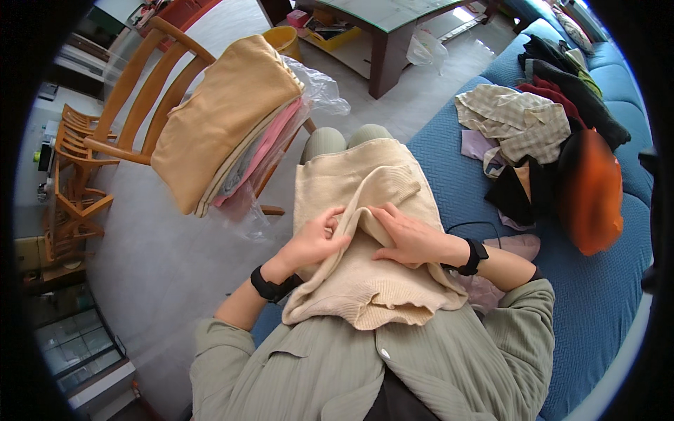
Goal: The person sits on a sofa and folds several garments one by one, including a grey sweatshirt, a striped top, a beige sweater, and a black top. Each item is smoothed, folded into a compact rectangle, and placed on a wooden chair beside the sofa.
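A cream knitted sweater [410, 279] lies across my lap, its ribbed collar towards my waist and a ribbed cuff near its middle. My left hand [316, 237] pinches a raised fold of the knit between thumb and fingers. On the right of that fold, my right hand [408, 237] has its fingertips on the knit, with the thumb apart and lower down; whether it grips the cloth is hard to tell. Both wrists wear black bands.
Folded clothes [226, 110] are stacked on a wooden chair [126, 94] at the left, over clear plastic. On the blue sofa [447, 137] lie a checked garment [516, 118], dark clothes and an orange item [595, 194]. A glass-topped table [389, 16] stands ahead, near a yellow bin [283, 42].
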